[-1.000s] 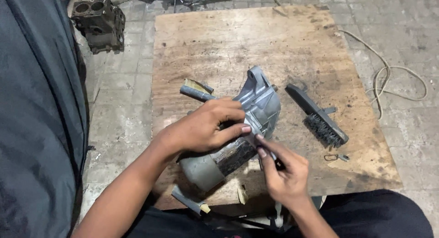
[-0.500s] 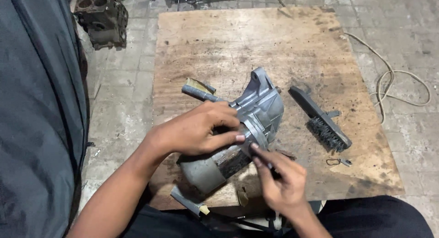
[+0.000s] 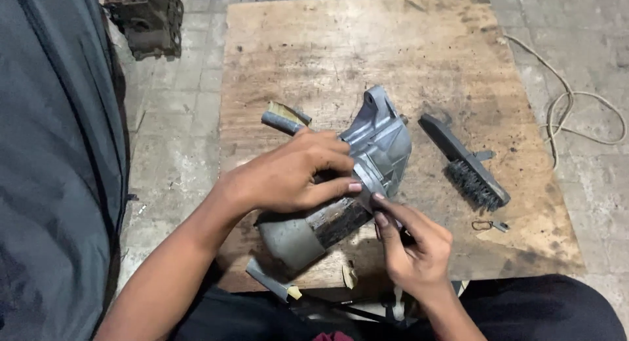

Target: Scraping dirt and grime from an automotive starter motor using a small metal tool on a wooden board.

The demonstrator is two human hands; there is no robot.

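Note:
A grey metal motor housing (image 3: 377, 144) with a dark cylindrical body (image 3: 308, 233) lies on a worn wooden board (image 3: 367, 59). My left hand (image 3: 295, 174) rests on top of it, fingers curled over its middle. My right hand (image 3: 413, 249) is at the housing's near side, fingertips pinched on a small dark tool (image 3: 406, 235) that touches the joint between the grey casting and the cylinder. Most of that tool is hidden by my fingers.
A black wire brush (image 3: 466, 161) lies on the board to the right, with a small clip (image 3: 491, 226) near it. Short grey tubes (image 3: 283, 121) (image 3: 270, 281) lie left and front. An engine block (image 3: 147, 17) stands on the tiled floor; a cord (image 3: 576, 105) curls right.
The view has shifted slightly. My right hand's fingertips have moved a little closer to the housing's joint; my left hand stays on top of it.

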